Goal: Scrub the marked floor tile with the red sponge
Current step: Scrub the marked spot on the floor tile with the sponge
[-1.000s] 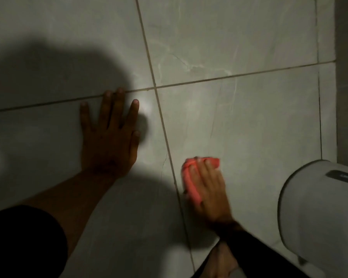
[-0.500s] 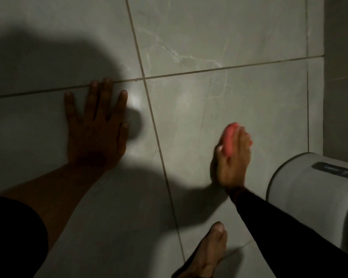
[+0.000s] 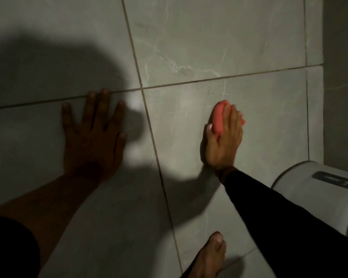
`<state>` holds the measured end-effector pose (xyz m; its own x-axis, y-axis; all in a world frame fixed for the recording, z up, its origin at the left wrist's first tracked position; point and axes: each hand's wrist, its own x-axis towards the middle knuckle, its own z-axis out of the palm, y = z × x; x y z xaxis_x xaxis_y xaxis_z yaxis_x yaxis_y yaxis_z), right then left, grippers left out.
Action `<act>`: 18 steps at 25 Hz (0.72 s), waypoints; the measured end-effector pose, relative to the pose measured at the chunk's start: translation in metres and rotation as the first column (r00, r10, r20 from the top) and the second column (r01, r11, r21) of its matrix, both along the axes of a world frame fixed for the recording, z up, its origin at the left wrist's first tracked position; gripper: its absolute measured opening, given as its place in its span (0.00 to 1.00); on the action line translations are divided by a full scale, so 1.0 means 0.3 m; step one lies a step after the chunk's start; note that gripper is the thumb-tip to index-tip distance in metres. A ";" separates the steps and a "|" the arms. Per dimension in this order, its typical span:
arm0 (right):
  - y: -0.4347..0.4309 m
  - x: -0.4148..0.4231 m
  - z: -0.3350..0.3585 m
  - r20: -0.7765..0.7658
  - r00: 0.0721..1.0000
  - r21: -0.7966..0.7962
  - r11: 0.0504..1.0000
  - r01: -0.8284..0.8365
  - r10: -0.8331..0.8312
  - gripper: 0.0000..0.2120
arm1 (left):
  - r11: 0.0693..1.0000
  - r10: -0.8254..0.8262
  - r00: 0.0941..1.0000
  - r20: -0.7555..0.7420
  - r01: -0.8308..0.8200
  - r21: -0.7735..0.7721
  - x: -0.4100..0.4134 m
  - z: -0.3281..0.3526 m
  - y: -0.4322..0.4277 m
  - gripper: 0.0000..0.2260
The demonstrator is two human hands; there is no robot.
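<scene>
My right hand [image 3: 223, 141] presses the red sponge [image 3: 218, 117] flat against a grey marbled floor tile [image 3: 269, 117], right of centre. The fingers lie over the sponge and hide most of it; only its left edge and tip show. My left hand [image 3: 92, 137] rests flat with fingers spread on the neighbouring tile to the left, in shadow, its fingertips touching the grout line. No mark on the tile is visible in the dim light.
A white rounded appliance [image 3: 319, 201] with a dark label stands at the right edge, close to my right sleeve. A bare foot [image 3: 209, 257] sits at the bottom centre. A grey wall [image 3: 342, 77] runs along the right side.
My right hand has slid the sponge away from me and to the right across the tile, from near the vertical grout line. The left hand stays planted.
</scene>
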<state>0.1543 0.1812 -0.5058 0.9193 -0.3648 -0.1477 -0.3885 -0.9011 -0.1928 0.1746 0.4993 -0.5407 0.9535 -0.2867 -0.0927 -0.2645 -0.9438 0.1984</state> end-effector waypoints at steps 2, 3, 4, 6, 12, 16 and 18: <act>0.201 0.055 -0.032 0.104 0.949 0.036 0.955 0.295 -0.297 0.38 | 1.000 0.000 1.000 -0.007 0.000 0.000 0.005 -0.007 0.006 0.33; 0.299 0.031 -0.047 0.093 0.989 0.016 0.994 0.112 -0.113 0.38 | 1.000 -0.003 1.000 -0.001 0.003 0.003 0.006 -0.009 0.005 0.33; 0.363 -0.029 -0.055 0.036 0.974 0.025 0.974 -0.224 0.223 0.37 | 1.000 -0.001 1.000 0.008 0.001 0.007 0.004 -0.009 0.005 0.33; 0.308 -0.097 -0.025 -0.061 0.716 0.036 0.718 -0.695 0.696 0.36 | 1.000 0.007 1.000 0.015 -0.007 0.009 0.000 -0.016 0.011 0.33; 0.176 0.249 -0.008 0.085 0.923 0.026 0.927 0.374 -0.375 0.37 | 1.000 -0.006 1.000 0.029 0.005 0.009 0.002 -0.033 0.008 0.33; 0.312 0.195 -0.039 0.050 0.757 0.007 0.758 -0.652 0.651 0.34 | 1.000 0.003 0.999 0.043 -0.003 0.013 -0.006 -0.030 0.016 0.33; 0.159 0.277 -0.023 0.087 0.799 -0.034 0.803 -0.595 0.595 0.34 | 1.000 -0.005 0.999 0.040 0.005 0.012 -0.003 -0.031 0.015 0.33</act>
<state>0.2372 0.2288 -0.5127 0.9647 0.2577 -0.0552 0.2427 -0.9502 -0.1953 0.1738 0.5037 -0.5499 0.9551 -0.2907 -0.0580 -0.2768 -0.9447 0.1759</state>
